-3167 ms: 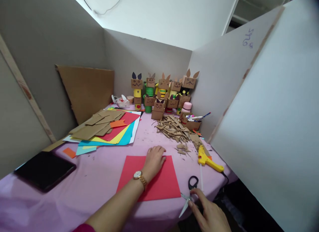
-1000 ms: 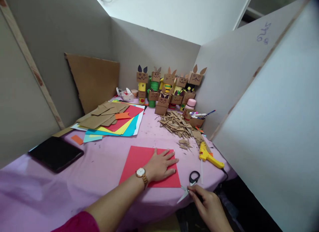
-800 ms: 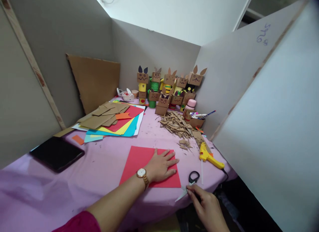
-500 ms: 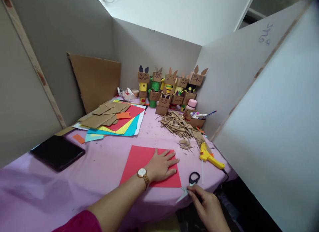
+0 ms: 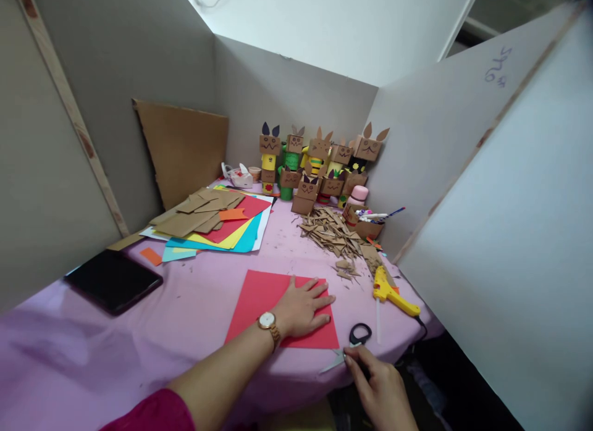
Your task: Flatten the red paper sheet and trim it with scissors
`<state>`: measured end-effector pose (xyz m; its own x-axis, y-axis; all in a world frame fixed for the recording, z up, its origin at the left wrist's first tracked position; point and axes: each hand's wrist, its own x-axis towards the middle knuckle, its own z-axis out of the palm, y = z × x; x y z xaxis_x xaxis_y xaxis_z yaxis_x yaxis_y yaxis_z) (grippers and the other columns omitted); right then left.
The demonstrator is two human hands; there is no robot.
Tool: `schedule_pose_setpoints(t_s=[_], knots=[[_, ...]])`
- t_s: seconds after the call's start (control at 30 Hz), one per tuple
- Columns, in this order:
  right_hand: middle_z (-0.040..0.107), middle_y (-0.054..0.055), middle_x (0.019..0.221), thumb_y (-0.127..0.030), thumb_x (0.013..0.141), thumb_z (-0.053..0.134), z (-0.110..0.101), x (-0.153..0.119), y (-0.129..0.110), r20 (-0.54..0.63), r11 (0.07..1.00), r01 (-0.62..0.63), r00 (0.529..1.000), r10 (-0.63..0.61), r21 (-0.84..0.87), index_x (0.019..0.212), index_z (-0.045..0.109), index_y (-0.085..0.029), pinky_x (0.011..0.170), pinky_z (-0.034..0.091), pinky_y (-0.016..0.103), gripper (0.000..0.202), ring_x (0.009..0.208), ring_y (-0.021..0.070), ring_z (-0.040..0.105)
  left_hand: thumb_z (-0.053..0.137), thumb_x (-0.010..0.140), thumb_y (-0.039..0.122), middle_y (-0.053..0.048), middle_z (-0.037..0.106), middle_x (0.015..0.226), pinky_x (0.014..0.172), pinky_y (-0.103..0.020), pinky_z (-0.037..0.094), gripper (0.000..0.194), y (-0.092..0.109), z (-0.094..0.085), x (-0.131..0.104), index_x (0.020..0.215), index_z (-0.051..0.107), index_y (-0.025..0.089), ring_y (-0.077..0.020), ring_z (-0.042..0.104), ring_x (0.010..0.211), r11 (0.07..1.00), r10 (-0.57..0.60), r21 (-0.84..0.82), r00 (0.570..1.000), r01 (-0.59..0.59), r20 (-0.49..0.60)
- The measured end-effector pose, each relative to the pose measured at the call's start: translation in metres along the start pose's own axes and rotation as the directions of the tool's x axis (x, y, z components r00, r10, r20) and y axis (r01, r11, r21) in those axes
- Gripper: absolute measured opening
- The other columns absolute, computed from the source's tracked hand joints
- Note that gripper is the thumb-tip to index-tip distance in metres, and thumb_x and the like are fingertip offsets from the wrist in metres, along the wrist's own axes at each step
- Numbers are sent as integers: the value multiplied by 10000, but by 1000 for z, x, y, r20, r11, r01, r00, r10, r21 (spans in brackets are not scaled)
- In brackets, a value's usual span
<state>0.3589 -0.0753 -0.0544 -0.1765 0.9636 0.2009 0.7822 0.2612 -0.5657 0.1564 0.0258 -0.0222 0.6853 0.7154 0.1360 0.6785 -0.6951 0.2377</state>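
A flat hand on a bright-red rectangular sheet of paper (image 5: 259,301), black-handled metal scissors (image 5: 334,364) pinched at its near right corner.

The red sheet lies on the desk (image 5: 199,332), which is draped in pinkish-purple cloth; the left hand (image 5: 303,309) rests palm down on the sheet's right half, fingers spread and gripping nothing. The right hand (image 5: 377,381) grasps the scissors between thumb and forefinger, the blades parted; whether they touch the sheet I cannot tell. Right of the sheet lies a yellow plastic glue gun (image 5: 389,292); beyond the sheet, a heap of brown cardboard scraps (image 5: 328,233); to its left, a flat black rectangular slab (image 5: 115,280).
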Motion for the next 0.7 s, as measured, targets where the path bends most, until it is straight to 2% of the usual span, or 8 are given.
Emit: schedule_pose_setpoints(t_s=[0.13,0.27,0.53,0.7], knots=[[748,64,854,-417,902,368,-2,-1,-2,17,1000,18,1000,-18,-10,918,662,-236,642,515,233,345,773,216,709,294,885,526,-72,337,1469,946,-748,171,501,-1,1,1,1340,352,324,-328,261,1341,1000,-1,-2,1000,1,-2],[748,67,830,-434,909,339,2,0,-9,-19,999,14,1000,-15,-31,916,661,-241,597,511,237,374,723,220,711,301,886,519,-67,337,1470,953,-740,168,487,0,0,0,1334,356,337,-320,259,1344,1000,-10,-8,1000,9,-7],[748,80,731,-571,885,255,12,-3,-13,-157,999,7,988,-12,-31,829,694,-259,552,513,248,542,646,234,709,297,886,531,-85,316,1477,970,-727,149,505,1,-2,-2,1340,351,316,-309,238,1353,999,-17,-36,1000,17,9],[749,50,702,-556,874,323,7,-2,-20,-180,998,24,983,-34,-57,784,695,-281,517,497,224,471,620,218,710,410,872,481,-75,362,1456,996,-673,216,484,-9,-10,-2,1325,374,316,-283,276,1346,998,1,-61,999,3,53]])
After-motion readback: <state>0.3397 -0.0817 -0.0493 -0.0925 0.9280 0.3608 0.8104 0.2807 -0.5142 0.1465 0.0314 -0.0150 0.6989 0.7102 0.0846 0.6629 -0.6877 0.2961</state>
